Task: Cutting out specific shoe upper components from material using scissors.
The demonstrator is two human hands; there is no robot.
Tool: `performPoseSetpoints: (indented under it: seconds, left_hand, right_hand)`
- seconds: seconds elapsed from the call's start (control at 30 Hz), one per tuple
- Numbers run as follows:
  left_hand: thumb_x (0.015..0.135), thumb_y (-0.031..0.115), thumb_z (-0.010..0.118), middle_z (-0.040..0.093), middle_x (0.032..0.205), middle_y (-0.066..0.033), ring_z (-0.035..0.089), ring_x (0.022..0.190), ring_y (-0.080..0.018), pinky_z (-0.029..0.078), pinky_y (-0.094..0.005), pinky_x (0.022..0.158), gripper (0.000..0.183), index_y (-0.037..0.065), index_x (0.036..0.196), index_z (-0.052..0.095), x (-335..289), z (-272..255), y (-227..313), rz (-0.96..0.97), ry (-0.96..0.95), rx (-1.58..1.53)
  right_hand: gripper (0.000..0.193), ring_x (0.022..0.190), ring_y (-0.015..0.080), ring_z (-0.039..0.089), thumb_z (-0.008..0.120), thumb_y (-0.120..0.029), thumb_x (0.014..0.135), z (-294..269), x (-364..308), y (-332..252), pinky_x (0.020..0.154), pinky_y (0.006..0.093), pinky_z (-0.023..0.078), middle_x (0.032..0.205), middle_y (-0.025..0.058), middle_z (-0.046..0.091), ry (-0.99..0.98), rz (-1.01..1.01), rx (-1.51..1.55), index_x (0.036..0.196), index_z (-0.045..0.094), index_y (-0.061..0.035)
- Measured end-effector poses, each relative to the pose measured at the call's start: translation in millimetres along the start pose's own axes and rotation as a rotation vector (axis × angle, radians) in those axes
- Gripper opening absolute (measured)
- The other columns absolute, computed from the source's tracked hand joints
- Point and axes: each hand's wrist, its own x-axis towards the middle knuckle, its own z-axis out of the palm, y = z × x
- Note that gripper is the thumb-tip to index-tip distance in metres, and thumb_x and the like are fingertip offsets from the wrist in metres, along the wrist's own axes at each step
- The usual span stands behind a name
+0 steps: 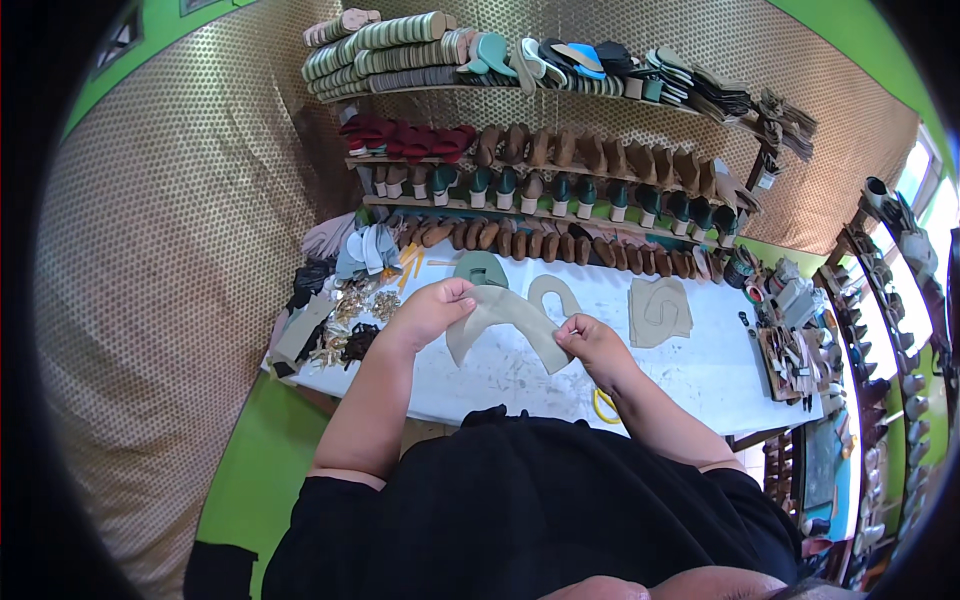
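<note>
Above the white table I hold a curved, arch-shaped piece of thin grey-beige material (512, 308) in both hands. My left hand (432, 314) pinches its upper left part between thumb and fingers. The lower right end is pinched by my right hand (597, 348). Just behind the held piece lies a green cut shape (481, 266) with an opening in it. A hook-shaped grey-beige piece (556, 290) rests on the tabletop, and to its right are flat grey-beige pieces (660, 312) with curved outlines. A yellow loop-shaped handle (604, 406) shows at the near edge, by my right forearm.
The white-covered table (710, 370) carries small metallic bits (350, 305) at left and a rack of hand tools (788, 360) at right. Behind it, shelves hold green heeled shoes (562, 194), brown shoe parts (600, 155) and stacked soles (400, 50). Shoe racks (855, 330) stand at far right.
</note>
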Motion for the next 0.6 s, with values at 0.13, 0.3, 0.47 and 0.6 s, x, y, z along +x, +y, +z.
performPoseSetpoints:
  seconds: [0.13,0.3,0.47,0.6]
  left_hand:
    - [0.092,0.004,0.061,0.065,0.103,-0.0007,0.059,0.094,-0.0086,0.048,-0.0256,0.083,0.031,0.001,0.122,0.056,-7,17,14,0.101,-0.054,0.027]
    - [0.084,0.007,0.069,0.068,0.102,-0.011,0.065,0.094,-0.0188,0.05,-0.031,0.087,0.05,0.003,0.131,0.052,-26,52,45,0.17,-0.049,0.287]
    - [0.077,0.014,0.076,0.071,0.092,-0.0156,0.068,0.087,-0.0272,0.05,-0.0337,0.08,0.085,0.015,0.15,0.031,-25,80,41,0.199,-0.111,0.713]
    - [0.077,0.013,0.077,0.071,0.088,-0.0138,0.068,0.082,-0.0253,0.051,-0.0338,0.077,0.094,0.016,0.154,0.022,-22,84,25,0.185,-0.082,0.596]
  right_hand:
    - [0.023,0.076,0.0102,0.058,0.072,-0.016,0.086,-13,-4,12,0.068,0.0246,0.044,0.083,0.0039,0.065,0.02,-0.04,-0.08,0.099,0.057,-0.0047]
    - [0.059,0.115,0.0262,0.054,0.081,-0.027,0.076,-12,-27,-21,0.101,0.0494,0.037,0.119,0.0119,0.061,-0.007,-0.161,-0.787,0.127,0.053,-0.0128]
    - [0.053,0.144,0.0353,0.027,0.082,-0.031,0.073,2,-25,-30,0.111,0.0699,0.009,0.146,0.0051,0.046,0.032,-0.441,-0.893,0.123,0.066,-0.0255]
    - [0.035,0.143,0.0348,0.026,0.08,-0.034,0.076,5,-8,-16,0.108,0.0739,0.007,0.141,0.0033,0.051,0.144,-0.568,-0.935,0.108,0.072,-0.0238]
